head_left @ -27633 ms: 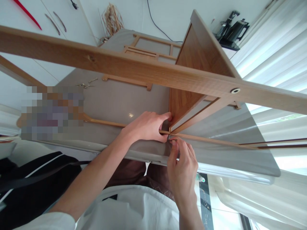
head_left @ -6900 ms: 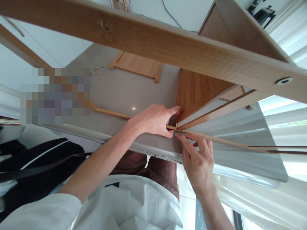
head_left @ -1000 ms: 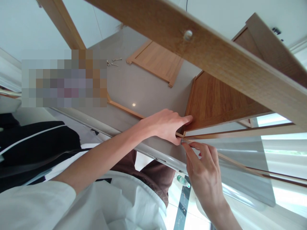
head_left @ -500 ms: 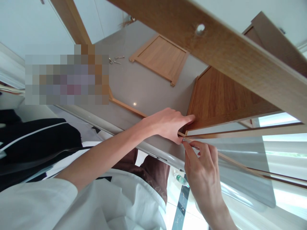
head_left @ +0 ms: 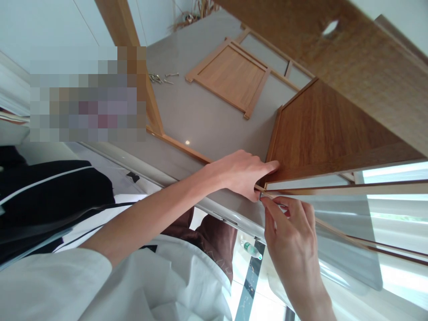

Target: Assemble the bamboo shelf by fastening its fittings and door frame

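My left hand (head_left: 242, 174) is closed around the corner of a wooden frame, where a rail (head_left: 183, 147) meets a dark brown wooden panel (head_left: 321, 133). Its index finger lies against the panel's edge, and the thumb is on the near side. Just below it, my right hand (head_left: 290, 236) pinches a thin metal hex key (head_left: 261, 195) against the corner joint. Most of the key is hidden by the fingers. A wooden beam (head_left: 317, 58) of the same frame crosses the upper right, close to the camera.
On the grey tabletop (head_left: 200, 120) lie a lighter wooden panel (head_left: 230, 76), a slatted wooden frame (head_left: 270, 53) and several screws (head_left: 156, 79). A wooden post (head_left: 129, 35) rises at the left, beside a blurred-out area. Below the table edge, a plastic bottle (head_left: 252, 250) lies on the floor.
The view has shifted a little, so more of the slatted frame shows behind the light panel. Both hands stay at the corner, with the hex key still pinched there.
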Demonstrator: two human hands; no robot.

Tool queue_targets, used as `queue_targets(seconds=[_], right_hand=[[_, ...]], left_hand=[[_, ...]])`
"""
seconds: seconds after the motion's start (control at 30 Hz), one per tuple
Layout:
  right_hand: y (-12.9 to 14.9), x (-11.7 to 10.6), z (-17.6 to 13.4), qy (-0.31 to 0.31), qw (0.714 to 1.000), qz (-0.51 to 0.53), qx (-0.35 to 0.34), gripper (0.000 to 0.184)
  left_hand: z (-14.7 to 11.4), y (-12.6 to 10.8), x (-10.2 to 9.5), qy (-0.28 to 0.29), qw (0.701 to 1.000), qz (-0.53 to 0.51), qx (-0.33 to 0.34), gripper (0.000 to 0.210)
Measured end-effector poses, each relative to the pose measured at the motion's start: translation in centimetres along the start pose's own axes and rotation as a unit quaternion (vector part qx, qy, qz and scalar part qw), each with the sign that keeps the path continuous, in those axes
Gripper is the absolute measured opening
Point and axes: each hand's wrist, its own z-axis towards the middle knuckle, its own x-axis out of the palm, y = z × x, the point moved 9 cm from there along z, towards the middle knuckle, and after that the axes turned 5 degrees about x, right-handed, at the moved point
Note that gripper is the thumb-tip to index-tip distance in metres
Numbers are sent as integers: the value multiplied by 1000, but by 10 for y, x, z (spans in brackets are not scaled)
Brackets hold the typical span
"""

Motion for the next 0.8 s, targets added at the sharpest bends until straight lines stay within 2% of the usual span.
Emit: queue_targets(seconds=[0.23, 0.37, 0.8], right_hand=[[1, 4, -6, -29, 1000, 2, 10, 27], [-6, 5, -11, -49, 998, 15, 34, 22], [-22, 13, -17, -57, 989, 92, 104, 15]], left_hand=[[0, 0, 0, -3, 1000, 10, 6, 54], [1, 0, 0, -6, 1000, 13, 6, 56], [0, 1, 1, 3, 1000, 19, -7, 58]])
